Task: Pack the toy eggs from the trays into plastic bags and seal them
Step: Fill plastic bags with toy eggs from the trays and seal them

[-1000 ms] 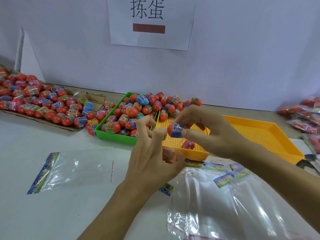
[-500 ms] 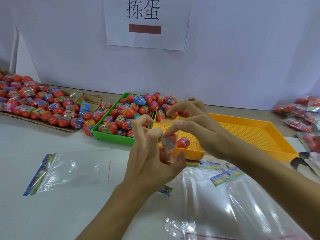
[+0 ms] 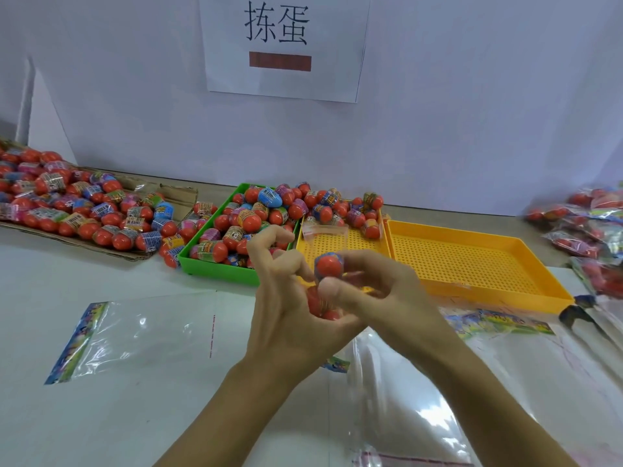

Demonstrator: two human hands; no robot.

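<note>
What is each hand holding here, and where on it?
The right hand pinches a toy egg by its sides. The left hand holds a small clear bag of eggs.

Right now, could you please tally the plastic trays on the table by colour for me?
Green tray: 1, heaped with toy eggs.
Yellow trays: 2, side by side; the nearer one to the green holds some eggs at its far end, the other shows none.
Total: 3 trays.
</note>
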